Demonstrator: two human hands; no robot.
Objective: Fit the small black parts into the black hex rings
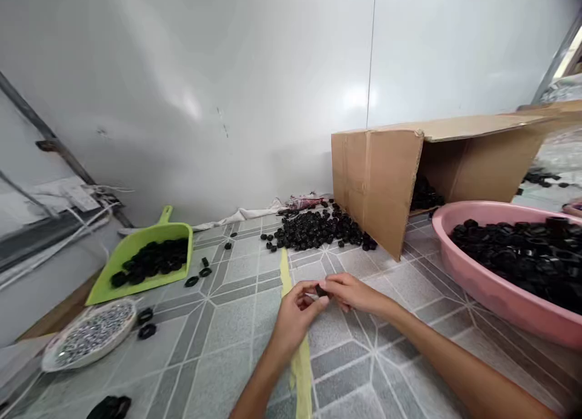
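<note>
A small black plastic piece [322,291] is held between my two hands, just above the patterned surface. My left hand [294,313] is closed on it, with thumb and forefinger around its near side. From the right, the fingertips of my right hand [349,291] pinch the same piece, hiding part of it. Beyond my hands lies a loose pile of small black parts [313,230]. At the right stands a pink basin [504,307] heaped with black plastic parts [522,255].
A cardboard box [377,182] lies open on its side by the wall, black parts inside. At left are a green dustpan [185,249] holding black rings and a white dish [68,365] of tiny shiny pieces [97,334]. Yellow tape [302,376] runs along the surface.
</note>
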